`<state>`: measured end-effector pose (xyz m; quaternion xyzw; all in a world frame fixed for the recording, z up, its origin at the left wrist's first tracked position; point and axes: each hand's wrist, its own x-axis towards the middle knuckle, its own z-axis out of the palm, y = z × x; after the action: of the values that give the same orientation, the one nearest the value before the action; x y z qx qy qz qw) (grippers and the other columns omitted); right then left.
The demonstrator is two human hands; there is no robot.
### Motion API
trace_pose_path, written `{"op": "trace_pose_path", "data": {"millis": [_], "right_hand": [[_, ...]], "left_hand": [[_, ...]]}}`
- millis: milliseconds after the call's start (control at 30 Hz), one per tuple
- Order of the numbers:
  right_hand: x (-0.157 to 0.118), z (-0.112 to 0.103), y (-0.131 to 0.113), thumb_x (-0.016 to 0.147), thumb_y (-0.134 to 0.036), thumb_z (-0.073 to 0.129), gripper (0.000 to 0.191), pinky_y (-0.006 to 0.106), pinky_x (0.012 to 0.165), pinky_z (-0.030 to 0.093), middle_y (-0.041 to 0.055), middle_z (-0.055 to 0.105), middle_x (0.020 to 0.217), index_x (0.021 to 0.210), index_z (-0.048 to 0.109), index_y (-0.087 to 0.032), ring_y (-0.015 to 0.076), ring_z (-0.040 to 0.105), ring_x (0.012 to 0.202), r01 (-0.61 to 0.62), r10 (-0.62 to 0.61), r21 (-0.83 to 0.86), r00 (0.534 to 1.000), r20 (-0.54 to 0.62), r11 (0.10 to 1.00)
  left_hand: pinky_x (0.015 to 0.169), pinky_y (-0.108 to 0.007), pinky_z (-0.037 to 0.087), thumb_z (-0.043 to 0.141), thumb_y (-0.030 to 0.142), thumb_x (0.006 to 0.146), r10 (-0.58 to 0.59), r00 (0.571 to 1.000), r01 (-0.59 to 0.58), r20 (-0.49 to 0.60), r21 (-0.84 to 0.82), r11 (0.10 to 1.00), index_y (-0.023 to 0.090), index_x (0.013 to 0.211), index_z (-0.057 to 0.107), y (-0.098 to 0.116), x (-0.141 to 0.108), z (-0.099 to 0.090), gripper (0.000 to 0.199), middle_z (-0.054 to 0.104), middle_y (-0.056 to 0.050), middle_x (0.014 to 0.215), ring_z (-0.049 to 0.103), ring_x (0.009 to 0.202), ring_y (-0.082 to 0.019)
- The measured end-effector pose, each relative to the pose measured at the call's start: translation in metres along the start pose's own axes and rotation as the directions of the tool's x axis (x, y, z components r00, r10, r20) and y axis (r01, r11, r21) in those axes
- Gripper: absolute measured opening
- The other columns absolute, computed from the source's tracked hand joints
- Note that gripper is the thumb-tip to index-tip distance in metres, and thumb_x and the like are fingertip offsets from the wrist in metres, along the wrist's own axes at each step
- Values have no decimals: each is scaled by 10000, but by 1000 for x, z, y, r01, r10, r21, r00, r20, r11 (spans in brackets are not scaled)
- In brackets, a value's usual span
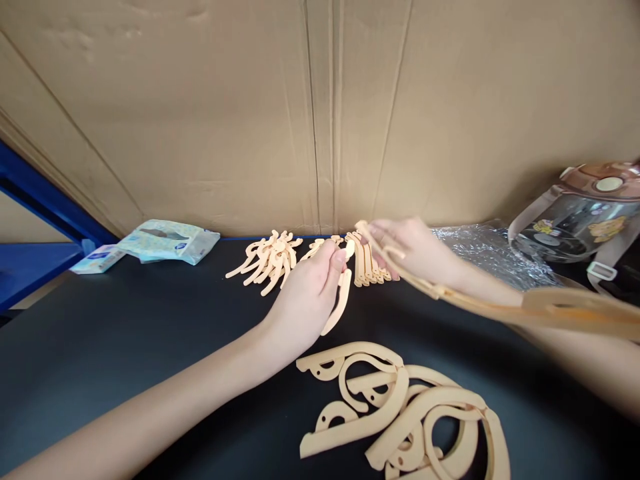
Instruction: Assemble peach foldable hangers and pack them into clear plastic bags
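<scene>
My left hand [317, 283] is closed on a small curved beige piece [341, 303], which hangs down below its fingers. To its right, my right hand [400, 247], slightly blurred, grips a long beige hanger-like part [480, 308] that stretches toward the right edge across the forearm. Behind my left hand lies a pile of small curved hooks [275, 260]. A row of beige pieces [369, 267] stands close together under my right hand. Nearer to me, several beige folding hangers [360, 413] overlap on the black table [125, 347].
A tissue pack [170, 241] and a small box [97, 259] lie at the back left beside a blue frame [45, 193]. At the back right are crumpled clear plastic [493, 253] and a transparent bottle [575, 220] with a strap. Cardboard [225, 120] rises behind the table.
</scene>
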<state>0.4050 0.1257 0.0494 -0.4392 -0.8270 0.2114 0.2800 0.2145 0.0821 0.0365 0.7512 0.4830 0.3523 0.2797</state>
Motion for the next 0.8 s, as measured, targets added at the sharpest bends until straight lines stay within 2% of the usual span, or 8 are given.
{"op": "trace_pose_path", "data": {"millis": [133, 333, 467, 600, 667, 700, 733, 800], "right_hand": [[6, -21, 14, 944, -422, 449, 297, 229, 367, 343, -49, 497, 521, 809, 577, -190, 87, 442, 355, -176, 231, 498, 972, -50, 849], [6, -39, 15, 909, -311, 510, 276, 207, 393, 285, -39, 393, 567, 690, 603, -172, 72, 360, 464, -99, 333, 613, 900, -280, 783], [6, -45, 12, 897, -244, 477, 250, 213, 386, 276, -46, 350, 557, 689, 600, -180, 75, 314, 442, -60, 389, 725, 873, -295, 686], [4, -44, 8, 880, -207, 470, 197, 208, 453, 413, -13, 490, 613, 780, 638, -186, 97, 497, 522, -24, 394, 779, 872, -291, 627], [2, -39, 4, 876, -221, 485, 151, 215, 526, 482, 13, 587, 689, 837, 626, -186, 115, 596, 614, -23, 375, 780, 886, -274, 625], [1, -36, 1, 875, -232, 495, 126, 225, 574, 511, 26, 630, 736, 856, 612, -188, 126, 634, 668, -20, 363, 773, 891, -275, 634], [0, -33, -1, 874, -241, 506, 102, 241, 625, 533, 37, 664, 782, 869, 595, -192, 137, 660, 719, -7, 348, 760, 892, -289, 650], [-1, -30, -4, 865, -241, 526, 54, 274, 697, 552, 44, 702, 830, 869, 568, -206, 150, 683, 776, 33, 318, 721, 883, -346, 692]], "left_hand": [[555, -255, 307, 439, 368, 895, -67, 997, 68, -32, 55, 996, 201, 711, 548, -13, 23, -33, 271, 513, 25, 627, 462, 589, -145], [566, -264, 345, 650, 491, 720, -262, 933, 286, -247, 68, 956, 191, 691, 684, -73, 60, -85, 303, 633, -14, 646, 544, 637, -187], [631, -287, 395, 738, 484, 623, -279, 912, 315, -300, 79, 946, 179, 714, 672, -99, 62, -86, 325, 673, -48, 727, 593, 730, -234], [798, -311, 431, 688, 532, 701, -221, 910, 255, -351, 55, 965, 185, 963, 659, -81, 57, -67, 436, 677, -84, 1050, 589, 984, -265], [844, -303, 456, 479, 609, 844, -211, 951, 197, -226, -85, 977, 189, 1008, 667, -60, 52, -54, 489, 679, -83, 1110, 604, 1021, -237], [857, -318, 472, 399, 637, 874, -236, 972, 216, -13, -355, 909, 163, 1037, 674, -49, 49, -49, 572, 675, -115, 1140, 608, 1045, -249], [872, -336, 484, 372, 659, 876, -213, 946, 316, 244, -547, 775, 152, 1089, 672, -39, 46, -43, 625, 655, -132, 1198, 607, 1074, -264], [802, -310, 525, 378, 663, 881, -140, 861, 485, 490, -706, 516, 133, 1111, 680, -24, 39, -36, 651, 643, -144, 1224, 645, 992, -245]]}}
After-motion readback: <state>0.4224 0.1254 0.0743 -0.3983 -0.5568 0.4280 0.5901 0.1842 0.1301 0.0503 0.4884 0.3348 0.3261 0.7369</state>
